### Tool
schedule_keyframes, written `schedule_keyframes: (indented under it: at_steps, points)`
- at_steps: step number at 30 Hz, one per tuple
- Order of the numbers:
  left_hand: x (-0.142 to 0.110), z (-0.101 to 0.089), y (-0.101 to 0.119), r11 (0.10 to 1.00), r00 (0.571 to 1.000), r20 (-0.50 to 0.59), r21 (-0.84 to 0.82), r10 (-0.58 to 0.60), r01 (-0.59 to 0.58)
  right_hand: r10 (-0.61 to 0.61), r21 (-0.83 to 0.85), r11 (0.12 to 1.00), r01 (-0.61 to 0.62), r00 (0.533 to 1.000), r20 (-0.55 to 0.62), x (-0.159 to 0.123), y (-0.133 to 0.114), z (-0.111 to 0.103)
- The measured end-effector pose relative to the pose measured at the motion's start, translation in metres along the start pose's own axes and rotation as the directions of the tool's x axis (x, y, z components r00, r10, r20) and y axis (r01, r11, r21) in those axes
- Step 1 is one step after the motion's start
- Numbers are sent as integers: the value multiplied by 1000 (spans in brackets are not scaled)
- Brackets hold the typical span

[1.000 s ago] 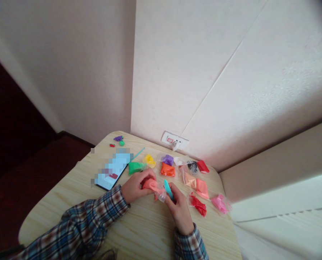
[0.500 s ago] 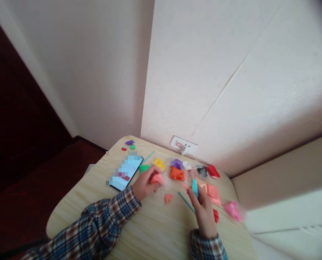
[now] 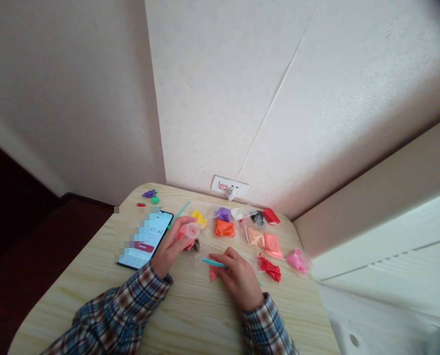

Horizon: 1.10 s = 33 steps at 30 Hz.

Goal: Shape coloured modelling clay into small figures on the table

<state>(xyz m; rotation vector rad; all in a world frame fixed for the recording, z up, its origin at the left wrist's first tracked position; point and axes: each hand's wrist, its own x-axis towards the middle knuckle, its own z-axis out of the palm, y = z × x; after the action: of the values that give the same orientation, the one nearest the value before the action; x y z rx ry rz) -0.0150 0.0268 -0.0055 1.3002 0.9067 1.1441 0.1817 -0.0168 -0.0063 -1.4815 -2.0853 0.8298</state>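
My left hand (image 3: 171, 250) is closed around a clear bag of coral-pink clay (image 3: 187, 233), just right of the phone. A small dark patch shows under the bag; I cannot make out what it is. In my right hand (image 3: 241, 279) a turquoise plastic clay tool (image 3: 213, 263) is pinched, its blade pointing left toward the bag. Below that blade a small coral piece (image 3: 213, 274) lies on the table, partly covered by my fingers. Another thin turquoise stick pokes out behind my right hand and is mostly hidden.
Bags of yellow (image 3: 199, 218), purple (image 3: 223, 214), orange (image 3: 224, 228), black (image 3: 257, 218), peach (image 3: 255, 237), red (image 3: 269, 268) and pink clay (image 3: 298, 261) lie around the wooden table (image 3: 190, 315). A phone (image 3: 153, 231) and small clay grapes (image 3: 149, 194) are at left; a wall socket (image 3: 229, 187) is behind.
My right hand has moved left, and its turquoise tool has turned from upright to nearly level, closer to the coral bag. The camera view has shifted to the right.
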Motion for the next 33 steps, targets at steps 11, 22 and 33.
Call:
schedule_keyframes:
  at_steps: [11, 22, 33]
  points:
    - [-3, 12, -1, 980, 961, 251, -128, -116, 151, 13, 208, 978, 9, 994, -105, 3, 5, -13]
    - [-4, 14, 11, 992, 981, 176, -86, -81, 97, 24, 0, 1000, -24, 997, -72, 0, 7, -13]
    - [-10, 27, 9, 982, 941, 323, -118, -103, 148, -2, 311, 950, 14, 999, -38, -2, -24, -12]
